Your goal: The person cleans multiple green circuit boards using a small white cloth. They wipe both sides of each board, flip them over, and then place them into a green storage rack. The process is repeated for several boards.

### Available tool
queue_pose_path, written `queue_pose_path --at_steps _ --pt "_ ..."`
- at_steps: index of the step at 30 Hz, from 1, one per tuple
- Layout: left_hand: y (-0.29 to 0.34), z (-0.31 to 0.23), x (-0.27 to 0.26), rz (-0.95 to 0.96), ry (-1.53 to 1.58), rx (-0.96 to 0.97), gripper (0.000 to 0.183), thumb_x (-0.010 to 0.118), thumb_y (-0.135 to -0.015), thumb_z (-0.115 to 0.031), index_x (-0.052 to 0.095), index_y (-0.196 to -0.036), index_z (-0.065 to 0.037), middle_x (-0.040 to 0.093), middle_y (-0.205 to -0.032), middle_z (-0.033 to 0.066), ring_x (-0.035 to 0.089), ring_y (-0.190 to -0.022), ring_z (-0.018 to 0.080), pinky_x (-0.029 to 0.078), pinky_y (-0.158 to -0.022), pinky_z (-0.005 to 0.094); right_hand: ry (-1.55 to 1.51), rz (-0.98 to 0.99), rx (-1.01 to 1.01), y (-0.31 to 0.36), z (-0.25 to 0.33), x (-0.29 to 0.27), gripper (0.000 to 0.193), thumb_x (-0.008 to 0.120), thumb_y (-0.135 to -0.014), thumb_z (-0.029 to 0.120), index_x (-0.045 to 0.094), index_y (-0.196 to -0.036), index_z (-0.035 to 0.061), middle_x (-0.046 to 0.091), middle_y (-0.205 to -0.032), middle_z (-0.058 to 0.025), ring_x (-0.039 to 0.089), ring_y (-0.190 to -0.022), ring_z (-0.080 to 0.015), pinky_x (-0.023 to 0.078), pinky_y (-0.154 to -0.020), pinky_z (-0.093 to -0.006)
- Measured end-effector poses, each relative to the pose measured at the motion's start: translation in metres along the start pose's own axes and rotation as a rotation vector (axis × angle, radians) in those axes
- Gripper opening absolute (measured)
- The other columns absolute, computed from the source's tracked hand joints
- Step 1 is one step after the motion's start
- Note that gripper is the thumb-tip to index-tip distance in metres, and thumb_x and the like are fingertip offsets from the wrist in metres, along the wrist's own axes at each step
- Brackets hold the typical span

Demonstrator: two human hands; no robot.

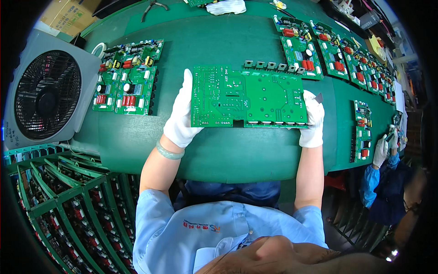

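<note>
A green circuit board is held up in front of me, its solder side facing me. A row of black transistor-like parts sticks out along its far edge. My left hand, in a white glove, grips its left edge with the thumb pointing up. On the opposite edge my right hand, also gloved in white, is closed around the board. A small grey flat piece shows by the right fingers; I cannot tell what it is. The fingers behind the board are hidden.
Finished-looking circuit boards lie on the green table at left; several more boards line the far right. A grey fan stands at left, above a green rack of boards. A co-worker's gloved hand is at right.
</note>
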State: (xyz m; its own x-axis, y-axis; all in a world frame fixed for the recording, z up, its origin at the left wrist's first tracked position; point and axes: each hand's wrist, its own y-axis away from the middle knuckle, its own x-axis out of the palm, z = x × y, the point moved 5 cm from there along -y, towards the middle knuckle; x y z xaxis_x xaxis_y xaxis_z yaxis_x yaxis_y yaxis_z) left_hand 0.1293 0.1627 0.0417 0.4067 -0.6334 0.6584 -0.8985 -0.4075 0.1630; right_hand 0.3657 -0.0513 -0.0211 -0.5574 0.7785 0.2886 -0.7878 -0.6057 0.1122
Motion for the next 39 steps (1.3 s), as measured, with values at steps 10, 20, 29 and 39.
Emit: queue_pose_path --at_steps 10,20,29,39 --pt "0.004 -0.006 0.003 0.064 -0.033 0.095 0.063 0.019 -0.11 -0.046 0.044 -0.144 0.001 0.058 -0.137 0.0141 0.06 -0.122 0.0224 0.049 -0.106 0.0367 0.005 0.064 -0.001 -0.007 -0.005 -0.007 0.035 0.054 -0.101 0.023 0.062 -0.121 -0.0056 0.072 -0.104 -0.0132 0.071 -0.086 -0.019 0.058 -0.073 -0.031" --pt "0.01 -0.007 -0.011 0.1 -0.992 0.538 0.049 0.029 -0.11 -0.036 0.048 -0.136 0.002 0.062 -0.126 0.0146 0.063 -0.109 0.0227 0.053 -0.095 0.0347 0.051 0.122 -0.05 -0.014 -0.016 -0.032 0.035 0.052 -0.102 0.02 0.061 -0.123 -0.0061 0.07 -0.111 -0.0121 0.069 -0.094 -0.0186 0.055 -0.081 -0.0307" --pt "0.013 -0.007 -0.006 0.156 -0.192 0.279 0.051 0.025 -0.111 -0.036 0.049 -0.136 0.001 0.062 -0.129 0.0108 0.062 -0.111 0.0173 0.051 -0.1 0.031 -0.008 0.0 -0.05 0.001 0.003 0.0 0.028 0.058 -0.1 0.016 0.062 -0.116 -0.0063 0.068 -0.085 -0.0113 0.05 -0.046 -0.0087 0.031 -0.037 -0.021" --pt "0.013 -0.006 0.001 -0.015 0.053 0.2 0.032 0.035 -0.11 -0.028 0.047 -0.127 -0.003 0.064 -0.117 0.0104 0.065 -0.1 0.0167 0.057 -0.087 0.0319 -0.021 -0.001 -0.005 0.0 0.001 -0.004 0.028 0.06 -0.096 0.013 0.062 -0.115 -0.0071 0.069 -0.086 -0.0134 0.049 -0.045 -0.01 0.034 -0.038 -0.0227"
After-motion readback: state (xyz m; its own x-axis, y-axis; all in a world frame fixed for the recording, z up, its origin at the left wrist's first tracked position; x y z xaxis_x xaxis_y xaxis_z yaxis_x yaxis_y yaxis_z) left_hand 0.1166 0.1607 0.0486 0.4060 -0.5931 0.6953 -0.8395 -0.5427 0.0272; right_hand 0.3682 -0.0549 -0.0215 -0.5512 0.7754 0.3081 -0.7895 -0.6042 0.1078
